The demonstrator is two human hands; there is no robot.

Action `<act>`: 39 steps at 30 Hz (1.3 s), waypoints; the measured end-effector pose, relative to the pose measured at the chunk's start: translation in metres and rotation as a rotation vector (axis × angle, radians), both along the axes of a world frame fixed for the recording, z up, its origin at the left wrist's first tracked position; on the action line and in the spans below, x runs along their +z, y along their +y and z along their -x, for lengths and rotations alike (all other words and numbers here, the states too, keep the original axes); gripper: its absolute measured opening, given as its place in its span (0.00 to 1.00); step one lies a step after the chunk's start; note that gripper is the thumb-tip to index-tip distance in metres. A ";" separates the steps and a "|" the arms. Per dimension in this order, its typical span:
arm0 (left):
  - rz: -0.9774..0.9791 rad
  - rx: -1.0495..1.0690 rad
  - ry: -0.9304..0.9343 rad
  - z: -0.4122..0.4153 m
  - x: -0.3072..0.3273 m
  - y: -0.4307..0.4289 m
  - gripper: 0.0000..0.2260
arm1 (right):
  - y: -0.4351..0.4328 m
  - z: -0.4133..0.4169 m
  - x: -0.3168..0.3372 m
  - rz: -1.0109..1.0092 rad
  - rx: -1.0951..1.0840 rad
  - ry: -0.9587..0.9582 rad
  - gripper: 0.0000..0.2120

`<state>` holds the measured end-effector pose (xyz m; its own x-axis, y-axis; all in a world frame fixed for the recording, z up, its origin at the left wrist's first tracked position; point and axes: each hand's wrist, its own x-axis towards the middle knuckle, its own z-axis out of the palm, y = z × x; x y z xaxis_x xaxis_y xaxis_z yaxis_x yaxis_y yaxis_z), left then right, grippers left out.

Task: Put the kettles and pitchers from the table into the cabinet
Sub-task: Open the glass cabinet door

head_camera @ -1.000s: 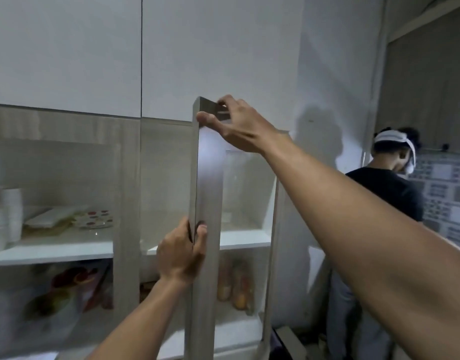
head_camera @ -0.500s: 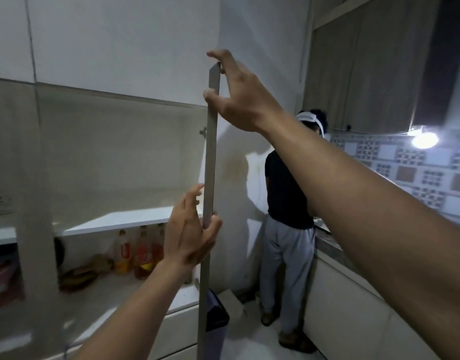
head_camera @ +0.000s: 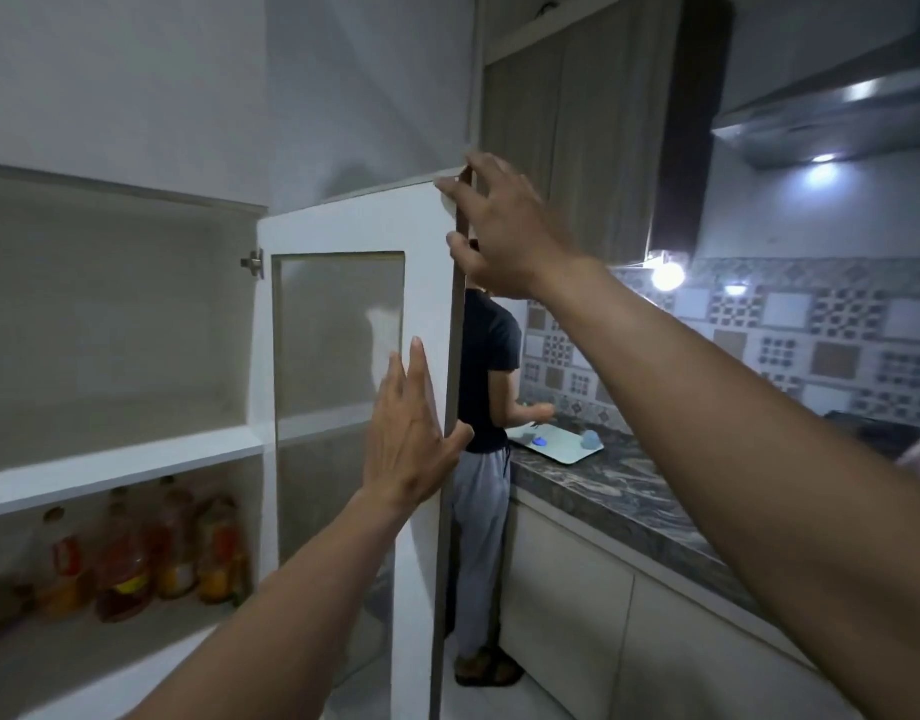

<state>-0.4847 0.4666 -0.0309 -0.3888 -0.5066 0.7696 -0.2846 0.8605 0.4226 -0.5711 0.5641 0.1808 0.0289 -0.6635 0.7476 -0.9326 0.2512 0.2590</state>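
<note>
Both hands are on the cabinet door [head_camera: 343, 324], which stands swung wide open, its inner white face and frosted glass pane turned toward us. The right hand [head_camera: 504, 236] is up at the door's top outer corner, fingers and thumb closed on the thin edge. The left hand [head_camera: 411, 444] sits lower on the same edge, palm flat against the white frame with fingers stretched upward and the thumb hooked round the edge, so it is spread rather than gripping.

To the left of the hands the cabinet [head_camera: 120, 324] is open: its upper compartment holds nothing I can make out, and a white shelf [head_camera: 120, 467] divides it from the lower one, where a row of bottles [head_camera: 151, 553] with orange and yellow contents stands toward the back. No kettles or pitchers show anywhere here, and neither does the table.

Past the door, beyond the right hand, another person [head_camera: 486, 387] in a dark shirt and grey trousers faces the dark marbled bench [head_camera: 603, 485], with a pale tray [head_camera: 556, 444] lying on it.
</note>
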 end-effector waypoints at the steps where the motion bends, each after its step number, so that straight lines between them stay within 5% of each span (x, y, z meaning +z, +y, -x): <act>1: -0.009 -0.002 -0.001 0.013 0.001 0.002 0.49 | 0.004 0.010 -0.002 -0.018 -0.027 -0.010 0.30; 11: -0.061 0.089 -0.077 0.092 0.005 0.002 0.53 | 0.009 0.072 -0.010 -0.112 -0.147 -0.112 0.33; 29: -0.071 0.032 -0.226 0.109 0.009 -0.015 0.53 | -0.010 0.099 -0.026 -0.029 -0.150 -0.121 0.31; 39: -0.046 0.213 -0.279 0.001 0.027 -0.064 0.32 | -0.048 0.028 -0.042 -0.031 0.099 -0.111 0.30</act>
